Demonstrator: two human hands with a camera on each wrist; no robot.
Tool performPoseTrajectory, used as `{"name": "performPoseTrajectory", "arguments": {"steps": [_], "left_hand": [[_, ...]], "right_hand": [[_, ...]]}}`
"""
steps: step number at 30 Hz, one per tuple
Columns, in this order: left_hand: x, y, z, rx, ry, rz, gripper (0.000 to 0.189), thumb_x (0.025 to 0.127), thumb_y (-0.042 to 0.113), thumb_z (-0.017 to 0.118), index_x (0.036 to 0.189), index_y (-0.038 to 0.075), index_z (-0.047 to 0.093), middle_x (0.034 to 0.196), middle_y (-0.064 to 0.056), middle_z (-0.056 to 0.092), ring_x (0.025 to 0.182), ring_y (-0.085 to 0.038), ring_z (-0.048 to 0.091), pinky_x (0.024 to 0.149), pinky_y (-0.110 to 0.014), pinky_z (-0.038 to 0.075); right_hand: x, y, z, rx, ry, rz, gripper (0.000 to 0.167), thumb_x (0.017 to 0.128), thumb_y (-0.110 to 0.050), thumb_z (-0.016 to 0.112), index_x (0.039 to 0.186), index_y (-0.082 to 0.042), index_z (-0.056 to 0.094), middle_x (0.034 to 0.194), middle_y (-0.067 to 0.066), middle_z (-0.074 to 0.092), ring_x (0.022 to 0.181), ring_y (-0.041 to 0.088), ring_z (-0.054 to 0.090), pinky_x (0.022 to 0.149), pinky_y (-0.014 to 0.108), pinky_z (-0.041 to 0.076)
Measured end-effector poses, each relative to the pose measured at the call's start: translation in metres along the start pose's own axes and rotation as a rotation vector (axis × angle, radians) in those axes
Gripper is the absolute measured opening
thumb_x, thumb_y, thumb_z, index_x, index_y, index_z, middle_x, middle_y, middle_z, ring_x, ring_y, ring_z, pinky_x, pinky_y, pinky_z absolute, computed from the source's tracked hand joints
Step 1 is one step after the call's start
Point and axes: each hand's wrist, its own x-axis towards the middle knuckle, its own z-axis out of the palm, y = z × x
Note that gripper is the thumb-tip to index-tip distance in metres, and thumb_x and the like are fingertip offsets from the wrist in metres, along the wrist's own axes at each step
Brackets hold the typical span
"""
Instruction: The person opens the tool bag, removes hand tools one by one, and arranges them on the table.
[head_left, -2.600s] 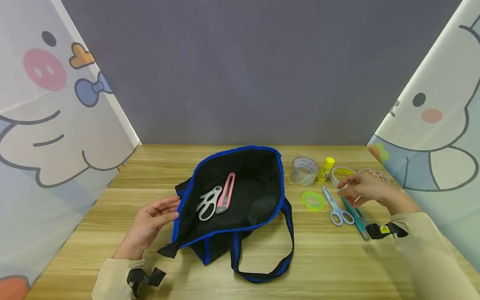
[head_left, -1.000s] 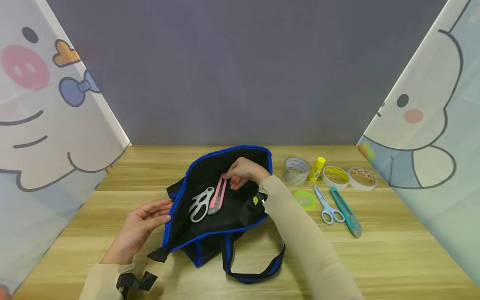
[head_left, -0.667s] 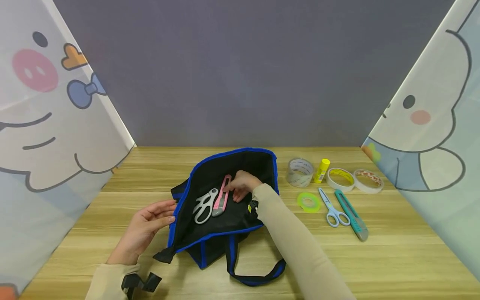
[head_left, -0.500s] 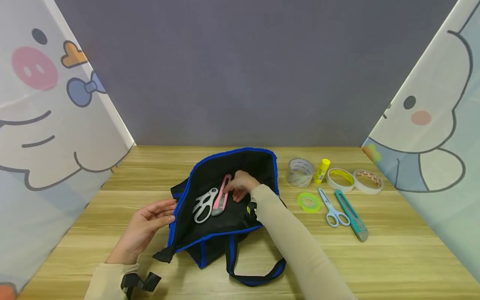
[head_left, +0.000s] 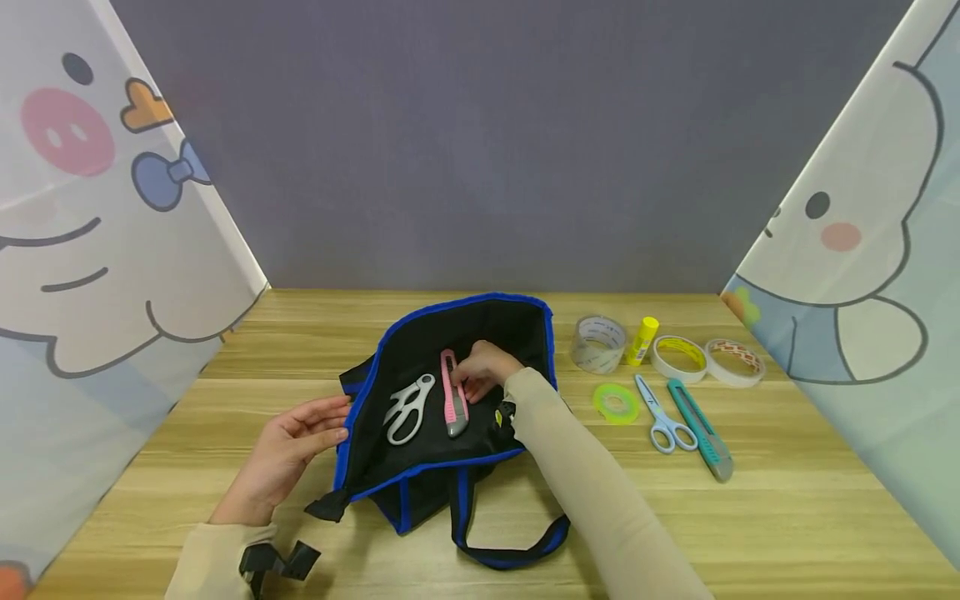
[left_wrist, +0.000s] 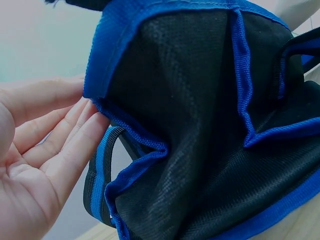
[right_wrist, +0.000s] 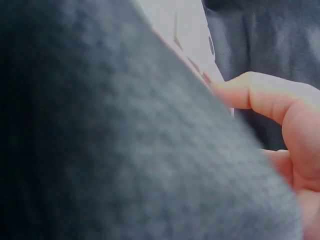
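A black bag [head_left: 495, 321] with blue edging lies on the table in the head view, its mouth wide and facing me. My left hand [head_left: 296, 442] pinches the left rim between thumb and fingers; the left wrist view shows the fingertips at the blue edging [left_wrist: 95, 75]. Inside the bag is a pink utility knife [head_left: 454, 404], and my right hand [head_left: 483, 371] reaches in and pinches its upper part. In the right wrist view the thumb [right_wrist: 245, 90] presses the knife's side, while dark cloth hides much else. White-handled scissors [head_left: 407, 417] lie left of the knife.
Right of the bag lie a wide clear tape roll [head_left: 597, 360], a yellow glue stick [head_left: 642, 340], white tape rolls [head_left: 667, 369], a green tape roll [head_left: 603, 405], blue scissors [head_left: 663, 421] and a teal utility knife [head_left: 701, 432]. A bag strap [head_left: 510, 557] loops toward the front.
My right hand has come from the loose items at the right into the bag. The pink knife has shifted right and turned, away from the white scissors. My left hand stays at the rim.
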Motion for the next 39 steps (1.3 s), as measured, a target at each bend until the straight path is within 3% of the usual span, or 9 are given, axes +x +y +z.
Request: {"name": "performPoseTrajectory", "arguments": {"steps": [16, 27, 33, 39], "left_hand": [[-0.003, 0.001, -0.003, 0.012, 0.002, 0.01, 0.047, 0.091, -0.021, 0.053, 0.127, 0.005, 0.067, 0.115, 0.001, 0.071, 0.104, -0.011, 0.067, 0.087, -0.023, 0.055], [-0.005, 0.002, -0.004, 0.006, 0.007, -0.005, 0.046, 0.091, -0.021, 0.053, 0.128, 0.004, 0.066, 0.115, 0.001, 0.071, 0.105, -0.011, 0.067, 0.088, -0.023, 0.055], [-0.003, 0.002, -0.002, 0.009, 0.009, 0.007, 0.047, 0.091, -0.021, 0.053, 0.127, 0.005, 0.067, 0.115, 0.001, 0.071, 0.105, -0.011, 0.067, 0.088, -0.024, 0.055], [-0.001, 0.001, 0.0, 0.02, 0.012, -0.002, 0.047, 0.091, -0.02, 0.055, 0.126, 0.007, 0.068, 0.115, 0.001, 0.071, 0.104, -0.011, 0.067, 0.087, -0.023, 0.055]], "right_hand": [[-0.002, 0.001, -0.002, 0.028, -0.025, -0.013, 0.025, 0.091, -0.008, 0.058, 0.067, 0.001, 0.061, 0.06, 0.013, 0.061, 0.048, 0.017, 0.062, 0.054, 0.032, 0.06], [-0.014, 0.001, -0.01, -0.058, -0.022, -0.091, 0.011, 0.09, -0.009, 0.066, 0.083, -0.001, 0.063, 0.065, 0.012, 0.061, 0.049, 0.019, 0.063, 0.052, 0.033, 0.059], [-0.022, -0.003, -0.022, -0.028, -0.035, -0.16, 0.007, 0.084, -0.008, 0.067, 0.083, -0.005, 0.061, 0.068, 0.011, 0.061, 0.052, 0.021, 0.064, 0.054, 0.036, 0.06], [-0.03, -0.005, -0.032, 0.039, -0.046, -0.193, 0.008, 0.086, -0.008, 0.067, 0.087, -0.004, 0.06, 0.069, 0.012, 0.062, 0.052, 0.02, 0.064, 0.054, 0.035, 0.06]]}}
